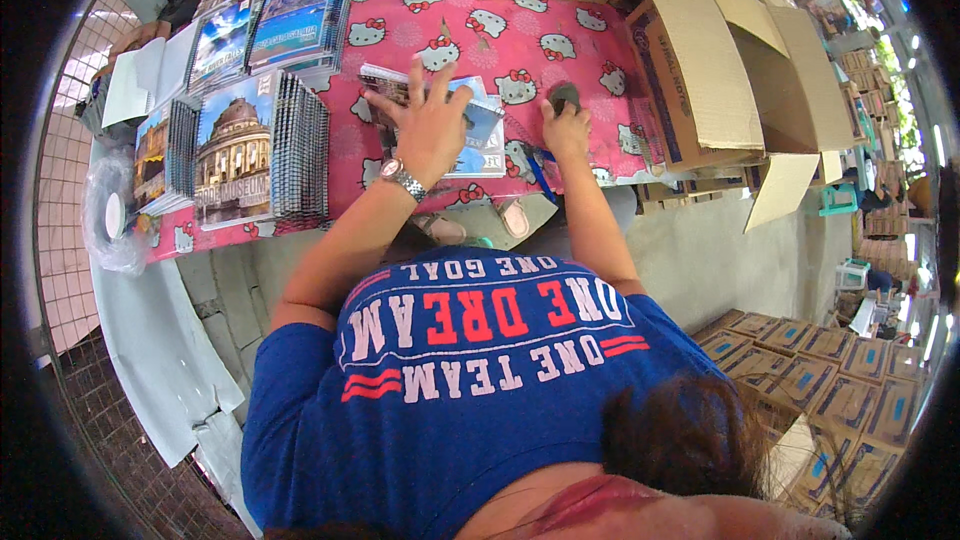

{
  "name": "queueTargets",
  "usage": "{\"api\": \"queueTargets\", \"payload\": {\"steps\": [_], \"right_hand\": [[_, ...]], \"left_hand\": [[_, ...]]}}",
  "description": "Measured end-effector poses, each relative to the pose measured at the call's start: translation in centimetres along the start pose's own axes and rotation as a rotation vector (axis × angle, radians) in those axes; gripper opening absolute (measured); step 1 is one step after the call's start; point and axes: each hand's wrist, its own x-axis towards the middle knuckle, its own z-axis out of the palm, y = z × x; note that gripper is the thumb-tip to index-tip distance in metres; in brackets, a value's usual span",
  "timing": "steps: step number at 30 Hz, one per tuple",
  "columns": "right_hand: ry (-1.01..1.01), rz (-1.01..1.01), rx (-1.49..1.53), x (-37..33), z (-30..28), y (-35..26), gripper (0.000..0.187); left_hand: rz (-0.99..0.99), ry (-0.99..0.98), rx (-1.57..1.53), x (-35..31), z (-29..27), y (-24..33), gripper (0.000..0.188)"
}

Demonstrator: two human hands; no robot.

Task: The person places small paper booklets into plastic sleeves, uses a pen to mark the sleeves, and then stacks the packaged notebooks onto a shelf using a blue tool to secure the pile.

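Observation:
My left hand [432, 130], a watch on its wrist, lies with fingers spread over a small stack of spiral notebooks [484, 162] near the table's front edge. The hand covers much of the top cover; blue and white parts show to its right. To the right, apart from the stack, my right hand [567, 132] is closed on a dark rounded object [563, 96], whose exact kind I cannot make out. Just below that hand, a blue strip [541, 172] shows at the table edge.
Spiral notebooks with building covers [234, 150] stand in stacks at left, blue-covered ones [297, 22] behind. The pink patterned tablecloth [490, 25] covers the table. An open cardboard box [695, 80] is at right; several closed cartons [815, 365] are stacked lower right.

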Motion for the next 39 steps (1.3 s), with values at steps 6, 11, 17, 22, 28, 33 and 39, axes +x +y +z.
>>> {"api": "queueTargets", "payload": {"steps": [6,11,17,22,28,33,39], "right_hand": [[-0.080,-0.190,-0.256,0.7,-3.4,-1.0,0.060],[-1.046,-0.290,1.159,-0.7,-10.2,-4.3,0.053],[-1.264,-0.390,1.165,-1.8,-11.3,-5.5,0.063],[-1.237,-0.276,1.265,-3.0,-11.5,-4.4,0.061],[-1.060,-0.519,0.795,-2.2,-12.8,-6.2,0.053],[-1.206,-0.446,1.049,-2.3,-13.0,-5.7,0.055],[-1.071,-0.487,0.823,-2.1,-12.7,-6.3,0.054]], "left_hand": [[0.065,-0.059,-0.135,-0.4,0.3,-2.5,0.035],[0.230,-0.088,-0.212,-0.4,-0.2,-2.9,0.036],[0.308,-0.009,-0.276,-0.3,0.9,-2.0,0.035],[0.321,-0.087,-0.252,-0.3,0.5,-2.3,0.045],[0.285,-0.124,-0.231,-0.8,0.4,-1.9,0.044],[0.278,-0.095,-0.274,-0.3,0.3,-2.4,0.045],[0.299,-0.072,-0.258,-0.3,-0.2,-2.1,0.041]]}}
